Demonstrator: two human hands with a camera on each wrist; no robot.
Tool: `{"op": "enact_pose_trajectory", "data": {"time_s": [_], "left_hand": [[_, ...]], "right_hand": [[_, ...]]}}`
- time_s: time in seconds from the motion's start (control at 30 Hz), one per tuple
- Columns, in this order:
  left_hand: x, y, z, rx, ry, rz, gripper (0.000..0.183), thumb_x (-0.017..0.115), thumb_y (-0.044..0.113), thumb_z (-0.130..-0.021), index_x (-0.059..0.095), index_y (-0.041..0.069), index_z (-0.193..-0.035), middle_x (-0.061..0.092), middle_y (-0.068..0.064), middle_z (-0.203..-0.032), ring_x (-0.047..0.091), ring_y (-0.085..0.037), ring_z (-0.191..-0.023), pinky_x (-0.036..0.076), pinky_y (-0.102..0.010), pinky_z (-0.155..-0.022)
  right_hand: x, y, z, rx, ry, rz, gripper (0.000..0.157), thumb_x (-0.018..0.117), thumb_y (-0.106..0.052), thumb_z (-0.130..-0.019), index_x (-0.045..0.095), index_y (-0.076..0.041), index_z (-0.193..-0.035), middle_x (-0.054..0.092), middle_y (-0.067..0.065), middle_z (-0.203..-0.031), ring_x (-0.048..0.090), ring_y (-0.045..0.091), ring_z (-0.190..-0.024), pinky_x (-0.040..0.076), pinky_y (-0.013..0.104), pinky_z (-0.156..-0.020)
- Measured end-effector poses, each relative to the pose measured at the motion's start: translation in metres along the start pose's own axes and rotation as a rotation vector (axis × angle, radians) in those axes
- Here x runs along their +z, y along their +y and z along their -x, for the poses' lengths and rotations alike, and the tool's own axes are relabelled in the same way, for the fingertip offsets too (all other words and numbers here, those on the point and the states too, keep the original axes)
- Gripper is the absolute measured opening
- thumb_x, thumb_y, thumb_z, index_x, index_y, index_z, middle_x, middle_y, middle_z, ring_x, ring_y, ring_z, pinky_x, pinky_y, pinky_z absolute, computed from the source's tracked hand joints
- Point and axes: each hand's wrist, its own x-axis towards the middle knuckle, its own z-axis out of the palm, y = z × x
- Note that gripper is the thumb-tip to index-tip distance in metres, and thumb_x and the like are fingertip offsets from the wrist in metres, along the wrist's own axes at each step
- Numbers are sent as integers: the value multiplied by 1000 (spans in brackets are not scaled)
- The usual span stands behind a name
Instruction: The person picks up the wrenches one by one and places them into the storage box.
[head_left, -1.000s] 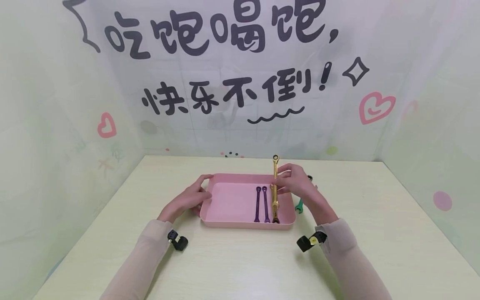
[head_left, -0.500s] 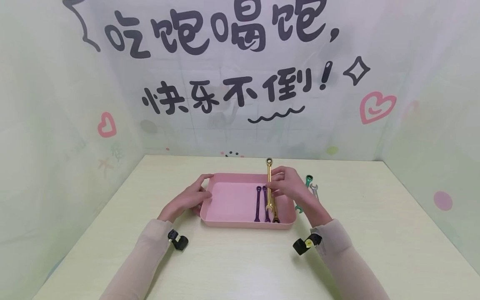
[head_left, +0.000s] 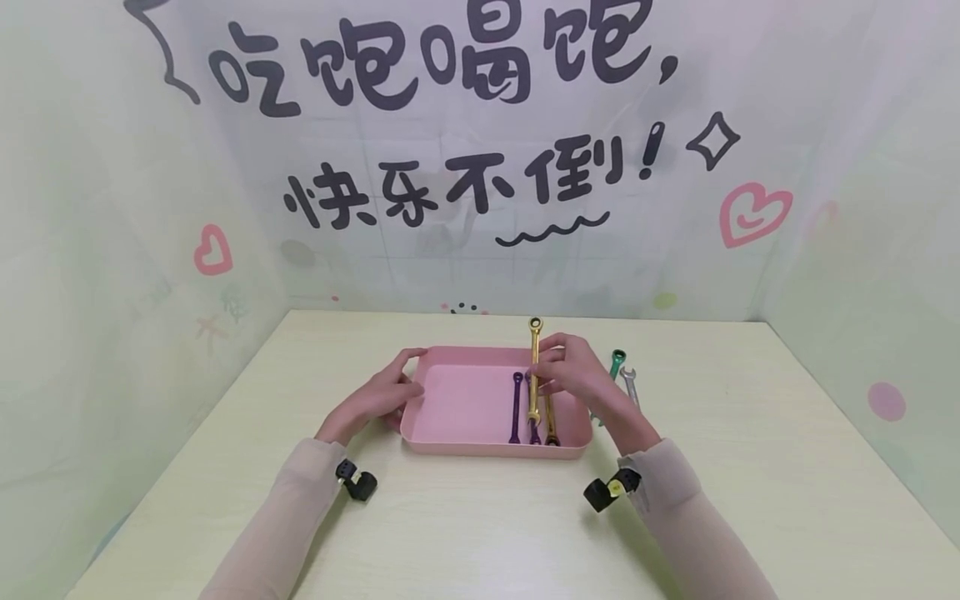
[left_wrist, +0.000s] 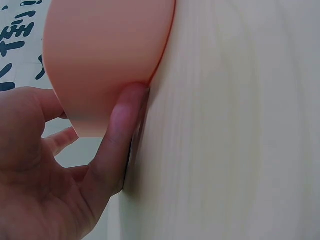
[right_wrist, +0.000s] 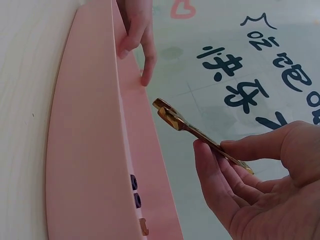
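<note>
My right hand (head_left: 576, 372) pinches a gold combination wrench (head_left: 535, 358) between thumb and fingers, over the right part of a pink tray (head_left: 457, 450). The ratchet ring end of this wrench (right_wrist: 200, 136) points up in the head view, its open end down. Two purple wrenches (head_left: 516, 408) lie side by side in the tray, the right one partly covered by the held wrench. Beside them lies another gold wrench (head_left: 552, 421), its upper part hidden. My left hand (head_left: 377, 395) grips the tray's left end, the thumb (left_wrist: 125, 115) against its wall.
Right of the tray, partly behind the right forearm, a green wrench (head_left: 617, 361) and a silver wrench (head_left: 628, 379) lie on the pale wooden table (head_left: 480, 533). A printed cloth (head_left: 637, 275) hangs behind the table, with more at both sides.
My right hand has moved left and slightly down with the gold wrench, which is now over the right purple wrench. The green and silver wrenches show more. The left hand has stayed put.
</note>
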Motion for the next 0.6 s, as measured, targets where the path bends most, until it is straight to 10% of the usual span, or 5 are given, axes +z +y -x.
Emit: {"op": "enact_pose_trajectory", "data": {"time_s": [0.6], "left_hand": [[-2,-3,-1,16,-10,24,72,55,18,-100,22,30,-163,56,-20,-112,65,-23,-74,60,-36,-55]], "right_hand": [[12,-3,-6,-6,-22,13,40,65,-3,-97,49,5,-133,71,27,-115,73,21,-78,65,42,-82]]}}
